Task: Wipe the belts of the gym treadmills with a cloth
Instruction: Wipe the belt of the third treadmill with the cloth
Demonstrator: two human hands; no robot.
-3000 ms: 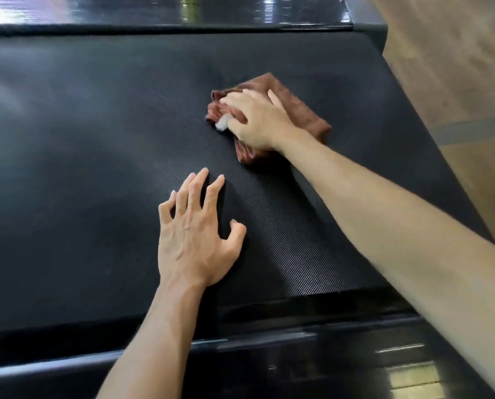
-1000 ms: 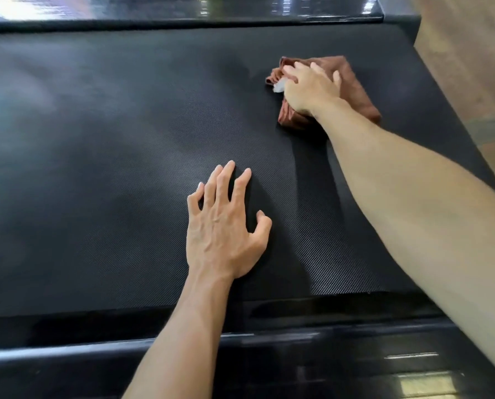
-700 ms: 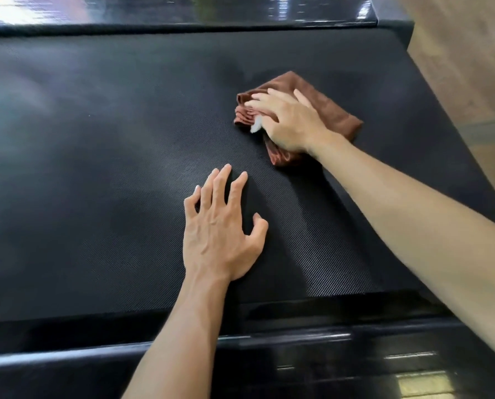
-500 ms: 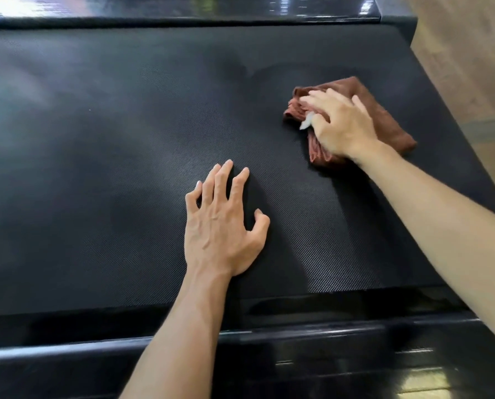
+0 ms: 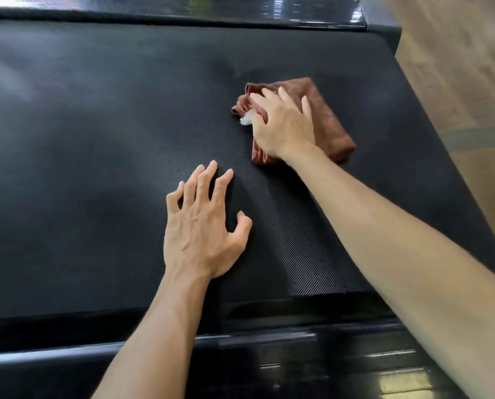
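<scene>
- The treadmill belt (image 5: pixel 102 145) is filling most of the view; it is black and has a fine woven texture, which is showing most clearly near its near edge.
- The brown cloth (image 5: pixel 331 122) is lying folded on the belt, in the right half, closer to the right edge than to the left one and about midway between the far edge and the near edge.
- The right hand (image 5: pixel 283 125) is lying palm down on top of the cloth and is pressing it against the belt. Its fingers (image 5: pixel 265 93) are stretched and a little spread, pointing toward the far left corner; they are not curling around the cloth.
- A small white piece (image 5: pixel 246 119) is showing at the left side of the cloth, just beside the thumb side of the right hand. I cannot tell what it is.
- The left hand (image 5: pixel 203 226) is resting flat on the bare belt, near the middle of the near edge, with fingers spread and the thumb out to the right. It is holding nothing and is staying apart from the cloth.
- A glossy black rail (image 5: pixel 269 341) is running along the near edge of the belt, and another glossy black strip (image 5: pixel 182 7) is running along the far edge.
- A wooden floor (image 5: pixel 456 67) is showing beyond the right edge of the treadmill.
</scene>
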